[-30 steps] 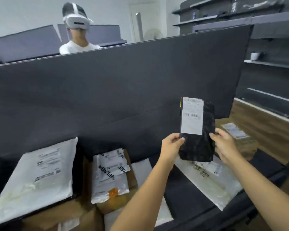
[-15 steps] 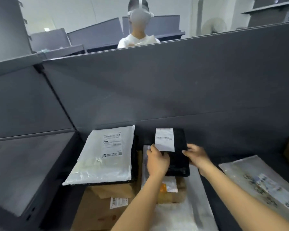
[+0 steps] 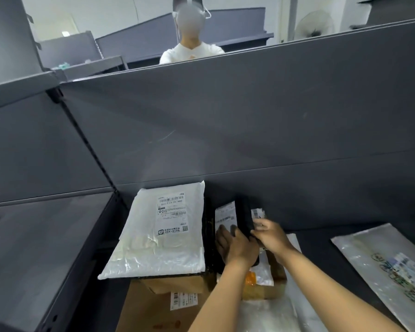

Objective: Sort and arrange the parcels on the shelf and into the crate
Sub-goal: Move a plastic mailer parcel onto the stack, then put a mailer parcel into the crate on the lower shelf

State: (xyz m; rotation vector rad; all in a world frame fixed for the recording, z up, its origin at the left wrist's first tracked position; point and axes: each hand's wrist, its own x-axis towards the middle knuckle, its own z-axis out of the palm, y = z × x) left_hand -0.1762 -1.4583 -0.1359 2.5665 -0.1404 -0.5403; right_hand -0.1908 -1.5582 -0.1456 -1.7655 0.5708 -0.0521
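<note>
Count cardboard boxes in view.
3. A box under the white mailer, a larger labelled box in front of it, a small box further right under a crumpled bag. Others may be hidden.

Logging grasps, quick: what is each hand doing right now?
Left hand: open, fingers flat on the black parcel.
Right hand: closed on the black parcel's edge.

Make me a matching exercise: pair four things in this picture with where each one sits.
Things:
1. white parcel
2. black parcel
3. clear printed bag
4. cardboard box

Places:
a. far right, flat on the dark surface
b. low in the pile, nearest the camera
c. left of both hands, label up
d. touched by the left hand and right hand

Pairs: 1-c, 2-d, 3-a, 4-b.
</note>
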